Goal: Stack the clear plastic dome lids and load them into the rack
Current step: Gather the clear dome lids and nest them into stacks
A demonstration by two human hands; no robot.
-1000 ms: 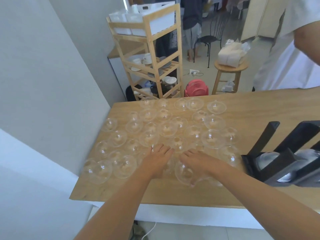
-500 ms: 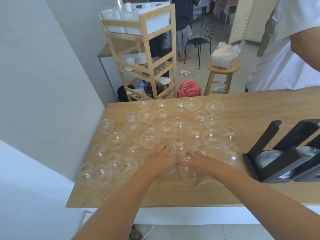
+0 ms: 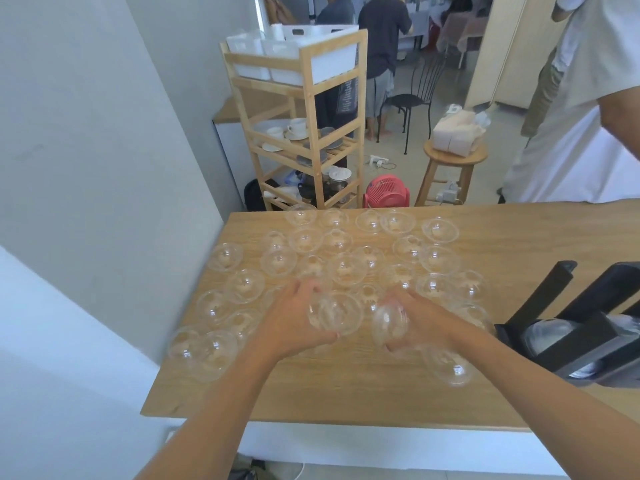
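Now each hand is holding one lid, and this is what is changing. Half a second ago both hands were lying low over the near lids in the middle of the table [image 3: 346, 393], and nothing was lifted.

The left hand [image 3: 291, 320] is gripping the left lid [image 3: 335, 317], with its fingers curling round the far side and the thumb coming in at the near edge. The right hand [image 3: 426, 322] is gripping the right lid [image 3: 388, 325] in the same way, fingers over the far side and thumb below. Both lids are up off the wood and tilting toward each other. They are just beside one another, but the blur is hiding whether their rims are touching.

I am judging that the stacking step is only starting, and the next move is probably pushing one dome into the other. The thin plastic is likely flexing easily, so a hard squeeze could be bending a rim and making the nesting stick.

The loose lids [image 3: 346, 268] are lying spread over the far and left parts of the table, most of them single, and one more near lid [image 3: 448, 367] is sitting just to the right of the right wrist. The black rack [image 3: 554, 296] is standing at the right edge, well apart from the hands, and something clear, probably a stack already loaded [image 3: 547, 336], is showing between its uprights. So most of the work is remaining.
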